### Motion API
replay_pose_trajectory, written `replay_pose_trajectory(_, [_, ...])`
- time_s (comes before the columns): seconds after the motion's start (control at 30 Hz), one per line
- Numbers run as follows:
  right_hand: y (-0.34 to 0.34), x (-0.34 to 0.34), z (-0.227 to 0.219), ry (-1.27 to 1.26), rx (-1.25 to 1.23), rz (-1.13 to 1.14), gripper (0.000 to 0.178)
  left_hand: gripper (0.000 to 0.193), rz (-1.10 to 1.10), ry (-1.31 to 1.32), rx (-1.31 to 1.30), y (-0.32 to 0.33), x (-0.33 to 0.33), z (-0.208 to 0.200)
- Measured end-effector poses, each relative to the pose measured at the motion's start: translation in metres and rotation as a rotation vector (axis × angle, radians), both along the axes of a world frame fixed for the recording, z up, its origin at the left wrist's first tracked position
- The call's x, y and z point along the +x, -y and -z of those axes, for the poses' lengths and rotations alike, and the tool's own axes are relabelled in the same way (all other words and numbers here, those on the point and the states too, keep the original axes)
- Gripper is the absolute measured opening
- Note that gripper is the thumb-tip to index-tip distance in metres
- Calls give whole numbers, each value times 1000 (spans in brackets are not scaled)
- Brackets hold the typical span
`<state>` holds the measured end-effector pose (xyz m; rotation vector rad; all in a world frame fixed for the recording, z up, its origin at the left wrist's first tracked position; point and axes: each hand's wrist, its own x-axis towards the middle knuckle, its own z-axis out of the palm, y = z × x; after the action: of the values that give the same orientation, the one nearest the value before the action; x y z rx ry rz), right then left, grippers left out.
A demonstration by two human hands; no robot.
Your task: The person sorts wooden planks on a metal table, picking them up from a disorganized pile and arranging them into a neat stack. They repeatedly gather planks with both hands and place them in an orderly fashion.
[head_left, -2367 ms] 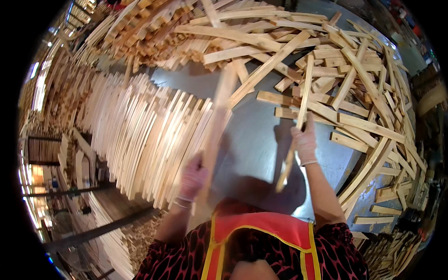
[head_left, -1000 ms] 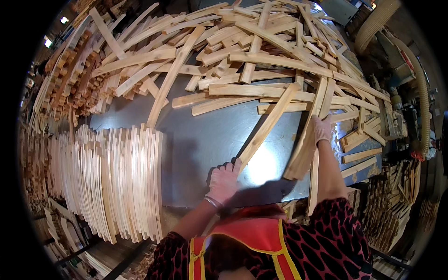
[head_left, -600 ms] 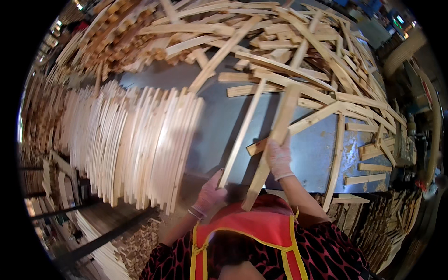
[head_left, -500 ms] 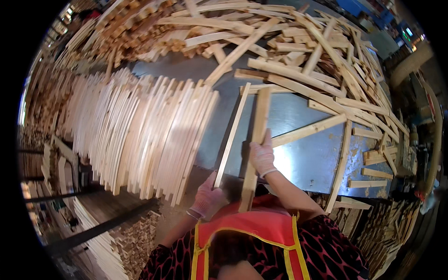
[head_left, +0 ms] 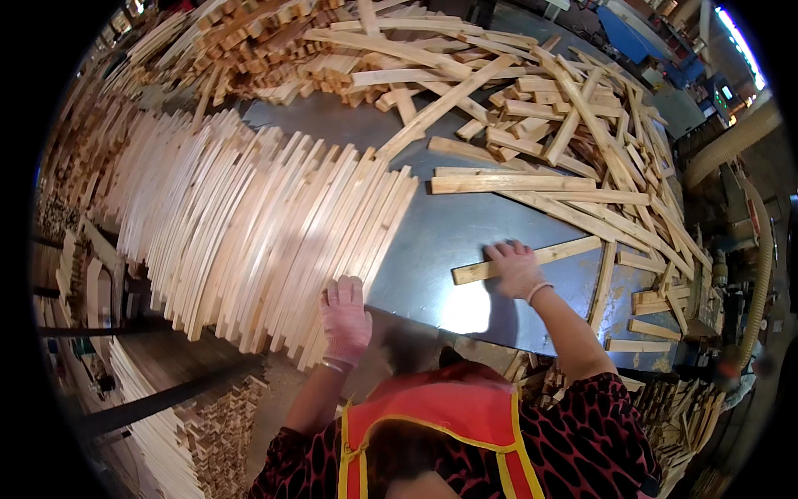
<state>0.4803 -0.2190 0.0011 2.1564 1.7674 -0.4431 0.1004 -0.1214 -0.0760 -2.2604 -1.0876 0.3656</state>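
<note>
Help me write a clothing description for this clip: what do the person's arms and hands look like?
The left hand and right hand wear pinkish gloves with pale-edged cuffs. The forearms are bare; the sleeves, ending near the elbows, are black and reddish-pink in a pattern of dark oval patches.

My gloved left hand [head_left: 346, 323] is pointing forward, fingers [head_left: 345, 289] lying straight and close together; my gloved right hand [head_left: 519, 273] is facing palm down, my right forearm [head_left: 568, 331] slanting inward.
</note>
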Motion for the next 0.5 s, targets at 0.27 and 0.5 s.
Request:
replay_pose_trajectory(0.27, [-63, 49, -5, -174, 267, -219, 84, 87, 193, 543, -834, 50, 129, -35])
replay_pose_trajectory(0.5, [-123, 181, 27, 25, 150, -78, 91, 64, 116, 627, -845, 50, 129, -18])
